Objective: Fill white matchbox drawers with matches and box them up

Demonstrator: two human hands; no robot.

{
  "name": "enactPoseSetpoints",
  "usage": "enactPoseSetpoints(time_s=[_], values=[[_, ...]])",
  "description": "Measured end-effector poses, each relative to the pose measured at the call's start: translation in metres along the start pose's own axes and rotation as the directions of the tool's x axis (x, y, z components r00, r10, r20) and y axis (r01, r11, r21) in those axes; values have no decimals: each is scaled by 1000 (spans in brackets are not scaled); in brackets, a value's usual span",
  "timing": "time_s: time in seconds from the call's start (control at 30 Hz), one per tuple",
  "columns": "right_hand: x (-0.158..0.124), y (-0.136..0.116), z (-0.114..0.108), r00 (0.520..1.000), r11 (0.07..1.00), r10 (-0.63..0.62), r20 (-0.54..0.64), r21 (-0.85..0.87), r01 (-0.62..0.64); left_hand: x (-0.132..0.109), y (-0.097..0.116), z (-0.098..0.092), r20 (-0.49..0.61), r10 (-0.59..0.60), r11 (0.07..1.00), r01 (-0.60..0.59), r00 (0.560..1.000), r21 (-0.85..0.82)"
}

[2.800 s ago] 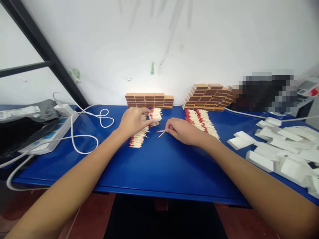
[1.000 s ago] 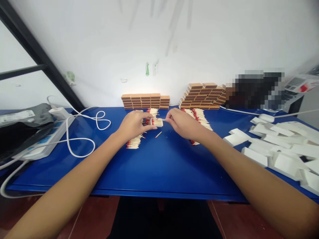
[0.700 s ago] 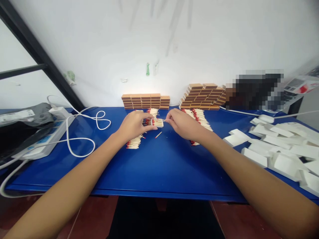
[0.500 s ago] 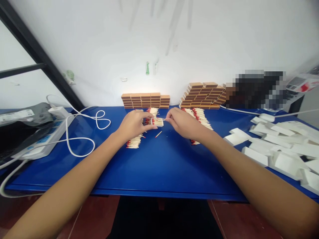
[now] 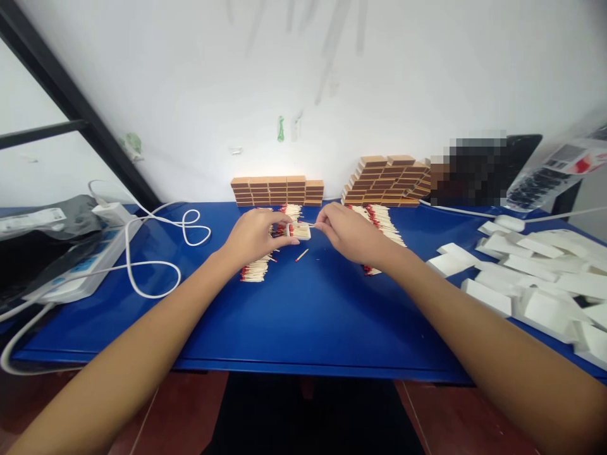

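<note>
My left hand (image 5: pixel 253 236) is closed on a small white matchbox tray (image 5: pixel 300 231) holding red-tipped matches, just above the blue table (image 5: pixel 294 316). My right hand (image 5: pixel 348 232) is pinched on a single match (image 5: pixel 309 224) whose end reaches the tray's right edge. One loose match (image 5: pixel 301 255) lies on the table below the tray. A row of matches (image 5: pixel 258 268) lies under and left of my left hand. A second long row of matches (image 5: pixel 384 229) lies behind my right hand.
Two stacks of brown matchboxes stand against the wall: a left stack (image 5: pixel 277 191) and a right stack (image 5: pixel 386 182). Several white box sleeves (image 5: pixel 531 284) are scattered at the right. A white power strip (image 5: pixel 80 268) and looped white cable (image 5: pixel 156 265) lie at the left.
My right hand picked one match up from the table and carried it to the tray, which my left hand lifted toward the middle. One loose match stays on the table.
</note>
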State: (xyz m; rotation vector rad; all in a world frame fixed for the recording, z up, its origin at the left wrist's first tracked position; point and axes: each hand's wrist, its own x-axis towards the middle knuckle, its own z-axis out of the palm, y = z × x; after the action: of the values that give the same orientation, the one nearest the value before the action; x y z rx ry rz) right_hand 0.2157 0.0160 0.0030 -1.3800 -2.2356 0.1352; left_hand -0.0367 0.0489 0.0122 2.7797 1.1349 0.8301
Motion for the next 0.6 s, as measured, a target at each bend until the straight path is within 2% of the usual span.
enactPoseSetpoints(time_s=[0.17, 0.3, 0.47, 0.6], values=[[-1, -7, 3, 1000, 997, 9, 24, 75, -10, -1, 0, 2, -14, 7, 999, -8, 1000, -31], [-2, -10, 5, 999, 998, 13, 37, 60, -15, -1, 0, 2, -14, -2, 999, 1, 1000, -54], [0, -10, 3, 995, 994, -73, -64, 72, 78, 0, 1, -1, -35, -41, 993, 36, 999, -115], [0, -12, 2, 986, 992, -78, -148, 87, 92, 0, 0, -3, -94, -92, 991, 82, 991, -109]])
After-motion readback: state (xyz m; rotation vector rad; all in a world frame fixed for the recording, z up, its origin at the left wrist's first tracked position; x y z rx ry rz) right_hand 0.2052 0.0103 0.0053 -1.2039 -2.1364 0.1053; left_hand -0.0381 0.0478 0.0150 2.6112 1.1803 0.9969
